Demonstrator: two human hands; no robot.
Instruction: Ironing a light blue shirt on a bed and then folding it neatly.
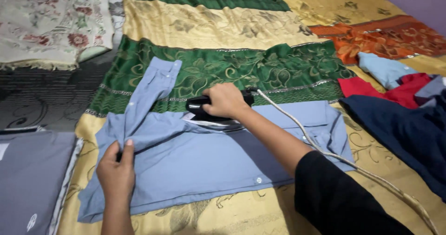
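On the blue shirt [200, 163], the right hand [226, 100] clasps the black iron [200, 108] near its collar, while left hand [116, 172] fingers pinch its shoulder fabric.

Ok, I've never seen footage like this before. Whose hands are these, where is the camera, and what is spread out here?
There is no machine: a person wears one camera on the head, looking down at their own hands. The right hand grips a black iron pressed on a light blue shirt; its pale cord trails off to the right. The left hand pinches the shirt's sleeve. The shirt lies on a green and gold patterned cloth. Folded grey fabric lies at left; red, blue and navy clothes are piled at right.
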